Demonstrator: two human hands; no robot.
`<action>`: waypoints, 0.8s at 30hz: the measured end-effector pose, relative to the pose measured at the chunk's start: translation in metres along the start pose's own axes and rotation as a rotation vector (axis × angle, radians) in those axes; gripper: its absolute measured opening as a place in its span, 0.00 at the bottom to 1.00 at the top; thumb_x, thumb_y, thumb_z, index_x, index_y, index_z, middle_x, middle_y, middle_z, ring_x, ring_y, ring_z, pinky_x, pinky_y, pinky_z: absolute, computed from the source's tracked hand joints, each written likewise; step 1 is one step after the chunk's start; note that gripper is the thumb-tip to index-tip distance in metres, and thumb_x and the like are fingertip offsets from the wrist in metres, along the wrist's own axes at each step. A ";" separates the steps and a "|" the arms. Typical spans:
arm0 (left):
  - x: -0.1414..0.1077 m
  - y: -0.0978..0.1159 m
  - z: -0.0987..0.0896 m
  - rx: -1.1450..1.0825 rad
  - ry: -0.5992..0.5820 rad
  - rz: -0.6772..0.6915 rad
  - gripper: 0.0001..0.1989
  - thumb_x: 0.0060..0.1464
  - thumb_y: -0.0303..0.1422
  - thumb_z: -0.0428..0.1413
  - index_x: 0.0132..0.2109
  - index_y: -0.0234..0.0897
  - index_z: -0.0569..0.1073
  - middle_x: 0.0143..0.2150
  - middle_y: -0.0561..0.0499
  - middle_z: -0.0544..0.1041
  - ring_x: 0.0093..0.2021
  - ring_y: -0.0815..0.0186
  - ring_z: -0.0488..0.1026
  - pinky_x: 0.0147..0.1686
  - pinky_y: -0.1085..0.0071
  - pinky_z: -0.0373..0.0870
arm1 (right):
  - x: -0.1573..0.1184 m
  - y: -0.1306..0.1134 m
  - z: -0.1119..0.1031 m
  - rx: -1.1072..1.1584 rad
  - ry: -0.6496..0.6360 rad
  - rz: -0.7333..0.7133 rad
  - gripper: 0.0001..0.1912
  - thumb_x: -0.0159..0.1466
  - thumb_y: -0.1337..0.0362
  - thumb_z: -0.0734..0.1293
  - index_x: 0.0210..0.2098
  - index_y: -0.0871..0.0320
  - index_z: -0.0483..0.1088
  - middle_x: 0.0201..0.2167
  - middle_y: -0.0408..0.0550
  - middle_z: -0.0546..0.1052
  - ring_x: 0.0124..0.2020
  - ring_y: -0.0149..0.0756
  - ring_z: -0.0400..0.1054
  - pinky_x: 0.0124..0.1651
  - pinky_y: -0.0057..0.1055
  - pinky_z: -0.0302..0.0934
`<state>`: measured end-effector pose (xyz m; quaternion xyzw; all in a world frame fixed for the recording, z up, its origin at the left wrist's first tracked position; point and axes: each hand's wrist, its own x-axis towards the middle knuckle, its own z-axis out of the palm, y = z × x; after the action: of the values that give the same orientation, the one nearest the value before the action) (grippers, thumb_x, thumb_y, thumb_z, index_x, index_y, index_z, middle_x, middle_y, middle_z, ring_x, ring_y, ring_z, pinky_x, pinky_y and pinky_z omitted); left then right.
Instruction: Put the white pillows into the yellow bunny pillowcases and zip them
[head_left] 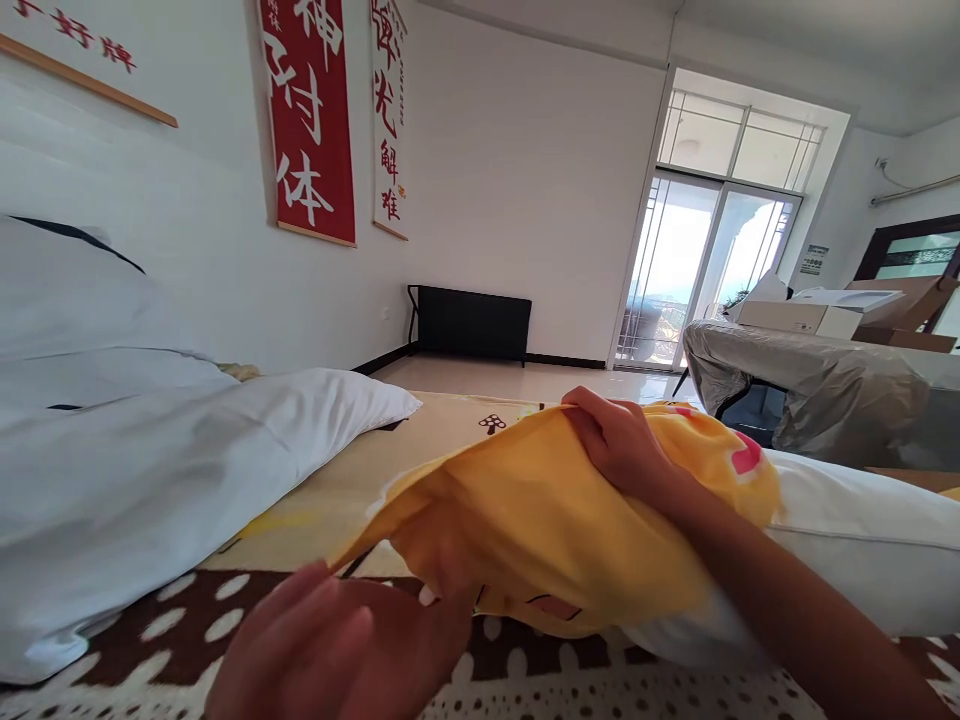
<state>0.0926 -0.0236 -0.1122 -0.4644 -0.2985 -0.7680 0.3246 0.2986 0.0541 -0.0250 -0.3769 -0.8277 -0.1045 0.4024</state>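
Observation:
A yellow pillowcase (555, 500) with pink patches stretches between my hands, its mouth spread toward the left. My left hand (337, 640), somewhat blurred, pinches the near left corner of its edge. Higher up and to the right, my right hand (619, 440) grips the top of the cloth with curled fingers. A white pillow (862, 510) sticks out from the pillowcase on the right; how far it reaches inside is hidden by the cloth. Beneath lies a bed cover (450, 420) in beige and in brown with white spots.
White bedding (195, 470) is heaped on the left. A black folded panel (472, 322) leans by the far wall. On the right, a plastic-covered table (810, 370) carries a white box (799, 317). Scrolls (311, 120) hang at the left; a glass door (675, 270) stands behind.

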 end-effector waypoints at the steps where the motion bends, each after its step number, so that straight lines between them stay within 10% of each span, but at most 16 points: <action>1: -0.002 0.008 -0.004 0.025 -0.061 0.212 0.22 0.32 0.24 0.66 0.36 0.47 0.68 0.35 0.55 0.63 0.35 0.66 0.64 0.41 0.67 0.65 | 0.000 -0.001 -0.001 0.022 0.005 -0.002 0.12 0.66 0.60 0.55 0.33 0.54 0.68 0.21 0.40 0.69 0.22 0.30 0.58 0.29 0.26 0.50; 4: -0.009 0.036 0.000 -0.046 -0.459 0.575 0.09 0.48 0.26 0.56 0.37 0.42 0.74 0.36 0.51 0.73 0.39 0.64 0.70 0.43 0.65 0.65 | 0.000 -0.007 -0.007 0.091 0.023 0.006 0.13 0.65 0.60 0.58 0.27 0.56 0.68 0.17 0.38 0.64 0.21 0.28 0.55 0.28 0.25 0.50; 10: -0.043 0.042 0.037 0.002 -0.757 0.407 0.18 0.58 0.23 0.48 0.55 0.32 0.70 0.52 0.44 0.76 0.53 0.62 0.70 0.50 0.64 0.58 | -0.001 -0.016 -0.014 0.222 -0.018 0.034 0.14 0.63 0.59 0.61 0.24 0.58 0.69 0.18 0.39 0.64 0.22 0.27 0.53 0.27 0.25 0.50; 24: -0.060 0.021 0.042 -0.129 -0.600 0.431 0.16 0.60 0.23 0.41 0.40 0.31 0.74 0.47 0.42 0.78 0.56 0.62 0.67 0.50 0.64 0.56 | 0.002 -0.016 -0.024 0.232 -0.004 0.085 0.13 0.62 0.60 0.63 0.28 0.59 0.75 0.21 0.41 0.72 0.24 0.28 0.60 0.29 0.25 0.52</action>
<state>0.1520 0.0083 -0.1467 -0.7403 -0.2269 -0.5293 0.3469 0.3009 0.0324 -0.0059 -0.3626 -0.8185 0.0101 0.4455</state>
